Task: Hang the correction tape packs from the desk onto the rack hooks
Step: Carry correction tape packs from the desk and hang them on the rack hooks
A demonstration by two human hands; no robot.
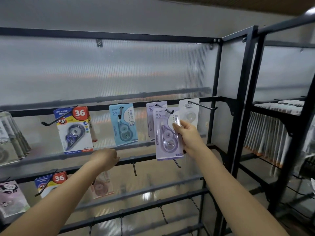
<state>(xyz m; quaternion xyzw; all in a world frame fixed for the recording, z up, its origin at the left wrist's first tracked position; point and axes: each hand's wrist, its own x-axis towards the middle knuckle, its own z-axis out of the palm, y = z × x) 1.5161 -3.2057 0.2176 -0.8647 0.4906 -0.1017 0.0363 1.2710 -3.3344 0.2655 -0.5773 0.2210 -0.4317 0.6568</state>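
The lilac correction tape pack (167, 133) hangs upright, long axis vertical, in front of the upper rail of the rack (242, 106). Its punched top sits at the tip of a black hook (164, 108) that points toward the viewer; whether the hole has caught the hook I cannot tell. The right hand (188, 135) holds the pack by its right edge, thumb and fingers pinching the card at mid-height, so this hand is the one that will steer it; the coming move looks like a push away along the hook toward the rail. Just behind, a second lilac pack (150, 120) already hangs on the same hook. To the right a white pack (189, 110) hangs on its own hook, to the left a pale blue pack (123, 124), and farther left a dark blue pack marked 36 (75, 130). The left hand (106, 158) reaches to the lower rail left of the pack; its fingers curl out of sight, so its state is unclear.
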